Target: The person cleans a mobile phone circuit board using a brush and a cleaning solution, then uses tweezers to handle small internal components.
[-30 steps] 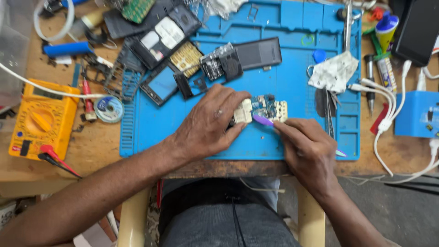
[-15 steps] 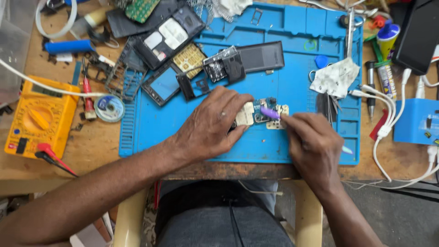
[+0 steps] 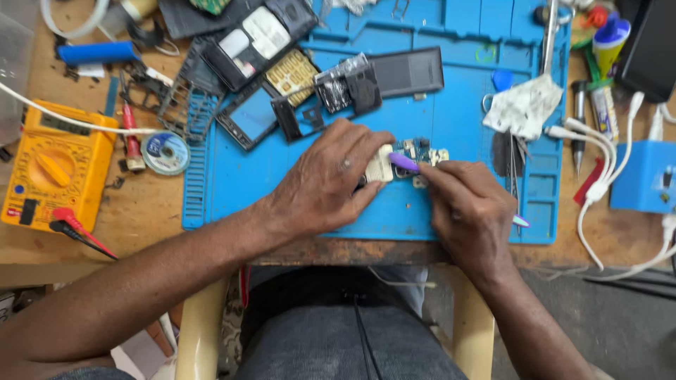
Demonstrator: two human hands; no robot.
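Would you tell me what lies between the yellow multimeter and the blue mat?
In the head view, a small solder reel and a red-handled tool lie on bare wood.

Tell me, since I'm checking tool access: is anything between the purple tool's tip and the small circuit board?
Nothing visible. The right hand holds the purple tool with its tip already on the circuit board, which the left hand steadies on the blue mat.

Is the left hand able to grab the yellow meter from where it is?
Probably yes. The left hand presses on the small circuit board, and the yellow meter lies farther left on the wooden table. Only a solder reel and a white cable lie between.
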